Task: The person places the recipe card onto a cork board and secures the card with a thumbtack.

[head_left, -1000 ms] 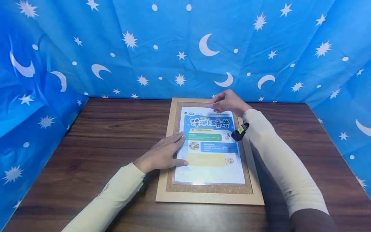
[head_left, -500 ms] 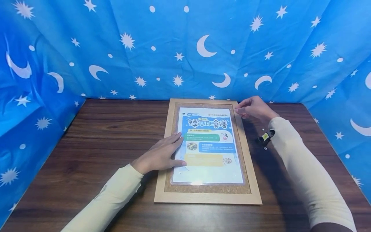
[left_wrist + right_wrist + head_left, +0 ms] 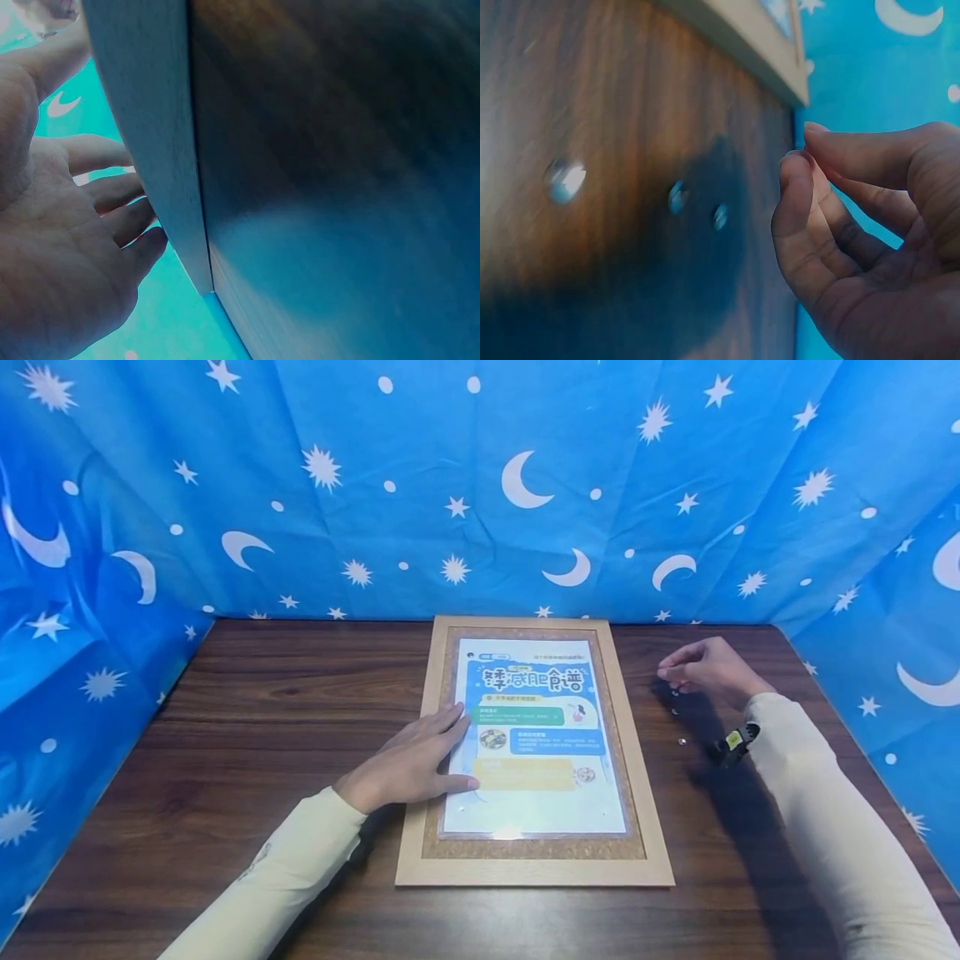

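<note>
A glossy printed sheet [image 3: 536, 802] with a blue heading lies on a cork board [image 3: 525, 847] in a pale wooden frame [image 3: 420, 871]. My left hand [image 3: 408, 756] rests with fingers spread across the frame's left side and the sheet's left edge. To the right of the board, my right hand [image 3: 712, 670] hovers over the table, thumb and index fingertips close together with nothing showing between them. Near its fingertips, in the right wrist view, lie three small shiny thumbtacks: a bigger-looking tack [image 3: 566, 180], a middle tack [image 3: 677, 196] and a third tack [image 3: 720, 216].
The dark wooden table [image 3: 262, 710] extends on both sides of the board. A blue cloth [image 3: 420, 518] with white moons and stars hangs along its back and sides. A small black device [image 3: 733, 743] is strapped at the right wrist.
My right hand has moved from the sheet's top edge rightward, past the frame's corner, to beside the thumbtacks. They have come into view from behind the arm. My left hand has stayed on the board.
</note>
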`<state>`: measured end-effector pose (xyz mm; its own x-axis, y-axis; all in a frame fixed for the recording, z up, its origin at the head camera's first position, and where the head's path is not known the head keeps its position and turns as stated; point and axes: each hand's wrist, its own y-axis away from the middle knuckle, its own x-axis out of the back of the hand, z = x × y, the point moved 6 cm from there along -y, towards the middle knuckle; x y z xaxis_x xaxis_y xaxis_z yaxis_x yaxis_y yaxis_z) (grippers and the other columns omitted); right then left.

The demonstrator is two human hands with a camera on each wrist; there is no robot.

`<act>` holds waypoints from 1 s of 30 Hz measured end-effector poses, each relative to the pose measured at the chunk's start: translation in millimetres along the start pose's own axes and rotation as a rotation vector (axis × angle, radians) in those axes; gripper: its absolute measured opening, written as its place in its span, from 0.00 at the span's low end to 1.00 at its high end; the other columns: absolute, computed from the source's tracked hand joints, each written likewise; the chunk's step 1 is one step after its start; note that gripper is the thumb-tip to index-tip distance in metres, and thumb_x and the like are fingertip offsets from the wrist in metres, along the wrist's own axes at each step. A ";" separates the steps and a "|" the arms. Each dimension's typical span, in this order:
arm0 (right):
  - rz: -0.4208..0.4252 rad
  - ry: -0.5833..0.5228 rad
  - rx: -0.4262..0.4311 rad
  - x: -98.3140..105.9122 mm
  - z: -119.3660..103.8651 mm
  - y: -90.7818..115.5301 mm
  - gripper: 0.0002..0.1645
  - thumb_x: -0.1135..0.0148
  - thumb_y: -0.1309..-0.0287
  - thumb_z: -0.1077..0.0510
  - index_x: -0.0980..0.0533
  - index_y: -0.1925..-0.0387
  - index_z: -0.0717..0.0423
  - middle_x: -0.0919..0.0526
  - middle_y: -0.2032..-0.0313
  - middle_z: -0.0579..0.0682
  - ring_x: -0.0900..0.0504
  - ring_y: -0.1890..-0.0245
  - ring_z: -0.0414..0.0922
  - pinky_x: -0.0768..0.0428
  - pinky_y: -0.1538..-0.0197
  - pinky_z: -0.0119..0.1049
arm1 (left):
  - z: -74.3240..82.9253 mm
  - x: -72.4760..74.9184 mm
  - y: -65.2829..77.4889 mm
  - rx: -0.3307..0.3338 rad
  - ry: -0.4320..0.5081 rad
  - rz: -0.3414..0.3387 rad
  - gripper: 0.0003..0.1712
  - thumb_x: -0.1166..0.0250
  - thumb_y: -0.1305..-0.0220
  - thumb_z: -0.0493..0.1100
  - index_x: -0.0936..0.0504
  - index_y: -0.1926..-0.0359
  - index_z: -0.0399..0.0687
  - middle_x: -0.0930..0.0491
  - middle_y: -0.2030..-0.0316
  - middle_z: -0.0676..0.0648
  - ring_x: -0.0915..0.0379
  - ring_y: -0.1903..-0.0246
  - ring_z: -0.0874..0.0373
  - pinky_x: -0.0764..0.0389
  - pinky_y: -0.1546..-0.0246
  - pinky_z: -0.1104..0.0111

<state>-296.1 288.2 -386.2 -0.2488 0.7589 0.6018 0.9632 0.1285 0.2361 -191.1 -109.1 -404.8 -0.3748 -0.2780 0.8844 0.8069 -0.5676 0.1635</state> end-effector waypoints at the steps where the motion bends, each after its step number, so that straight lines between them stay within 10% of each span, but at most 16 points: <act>1: 0.001 0.001 -0.004 0.7 4.3 1.3 0.21 0.36 0.31 0.59 0.22 0.48 0.74 0.14 0.57 0.63 0.15 0.61 0.50 0.13 0.54 0.41 | 0.0 0.2 0.1 -0.002 0.000 0.002 0.54 0.34 0.34 0.63 0.46 0.22 0.37 0.56 0.21 0.38 0.62 0.22 0.44 0.54 0.24 0.48; 30: 0.079 0.073 -0.045 -0.6 40.7 7.6 0.15 0.37 0.31 0.60 0.19 0.54 0.72 0.14 0.63 0.57 0.18 0.63 0.50 0.17 0.63 0.31 | 0.1 0.8 1.0 -0.020 -0.020 -0.005 0.53 0.35 0.33 0.63 0.46 0.22 0.36 0.56 0.21 0.36 0.62 0.22 0.43 0.54 0.24 0.49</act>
<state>-284.4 314.7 -415.8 -0.1807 0.7167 0.6735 0.9749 0.0400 0.2189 -190.5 -109.8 -403.8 -0.3691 -0.2598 0.8923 0.7960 -0.5839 0.1593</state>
